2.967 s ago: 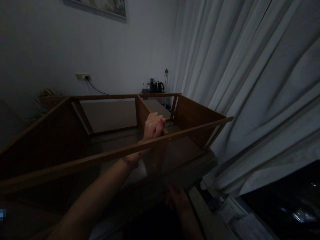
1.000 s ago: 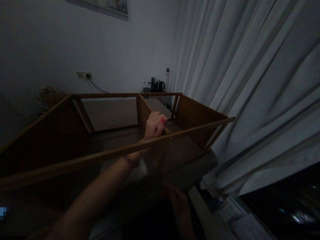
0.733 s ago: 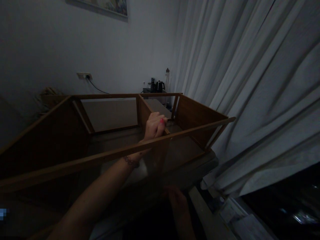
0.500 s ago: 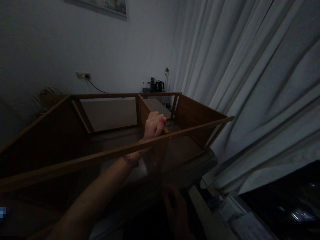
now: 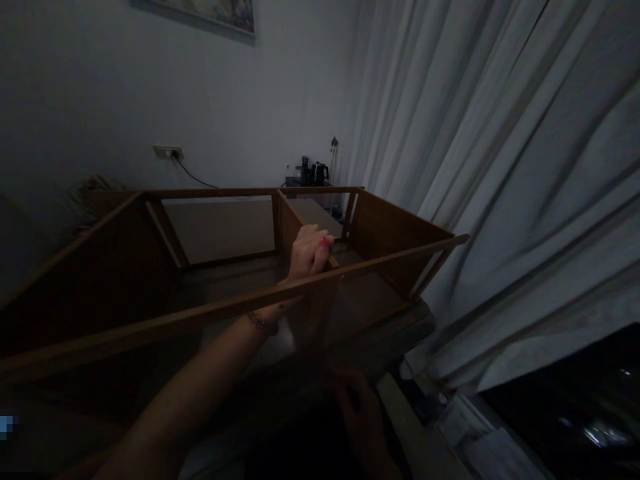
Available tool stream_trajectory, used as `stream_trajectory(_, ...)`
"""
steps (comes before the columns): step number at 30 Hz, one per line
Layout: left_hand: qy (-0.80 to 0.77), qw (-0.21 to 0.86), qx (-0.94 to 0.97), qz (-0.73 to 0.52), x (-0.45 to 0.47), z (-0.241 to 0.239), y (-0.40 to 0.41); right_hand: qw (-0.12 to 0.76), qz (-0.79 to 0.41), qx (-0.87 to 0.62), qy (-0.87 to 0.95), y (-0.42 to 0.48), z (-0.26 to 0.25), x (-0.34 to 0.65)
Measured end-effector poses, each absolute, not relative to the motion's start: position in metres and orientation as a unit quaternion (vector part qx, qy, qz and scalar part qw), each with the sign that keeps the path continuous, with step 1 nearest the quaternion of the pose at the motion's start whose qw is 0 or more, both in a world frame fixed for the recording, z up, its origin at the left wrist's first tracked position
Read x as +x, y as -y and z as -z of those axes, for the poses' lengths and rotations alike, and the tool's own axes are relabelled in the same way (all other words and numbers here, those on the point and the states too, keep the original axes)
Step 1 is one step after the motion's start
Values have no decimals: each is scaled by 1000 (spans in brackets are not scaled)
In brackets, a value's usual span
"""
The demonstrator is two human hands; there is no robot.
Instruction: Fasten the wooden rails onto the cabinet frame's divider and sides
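A brown wooden cabinet frame [image 5: 400, 230] lies open side up in a dim room, split by an upright divider panel [image 5: 287, 223]. My left hand [image 5: 307, 252] is closed over the top edge of that divider, just behind the front rail [image 5: 210, 310]. My right hand [image 5: 356, 407] is low in the dark, below the frame's front edge. Its fingers look curled, but what they hold, if anything, is lost in shadow.
Long white curtains [image 5: 500, 200] hang close along the frame's right side. A wall socket with a cable [image 5: 167, 153] and a picture [image 5: 210, 12] are on the far wall. A kettle [image 5: 319, 173] stands at the back. Pale packaging [image 5: 470, 433] lies on the floor, lower right.
My left hand stays on the divider. My right hand shifts slightly in the dark beneath the front edge; the view sways a little.
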State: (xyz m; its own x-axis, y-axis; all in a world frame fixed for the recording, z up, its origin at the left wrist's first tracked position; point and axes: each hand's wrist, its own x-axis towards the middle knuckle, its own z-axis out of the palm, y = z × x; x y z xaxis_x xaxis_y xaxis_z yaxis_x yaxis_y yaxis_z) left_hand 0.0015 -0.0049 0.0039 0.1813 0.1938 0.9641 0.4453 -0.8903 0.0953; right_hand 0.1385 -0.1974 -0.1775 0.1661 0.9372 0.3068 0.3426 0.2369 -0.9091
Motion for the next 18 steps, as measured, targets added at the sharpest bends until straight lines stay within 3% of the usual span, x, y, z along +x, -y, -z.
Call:
stream_trajectory(7,204,116,-768,596,1,-5,5,523,-377,-586,491,197,173,138)
stream_trajectory(18,200,91,-767,602,0,-4,6,534,-405,-583,460,202,163,133)
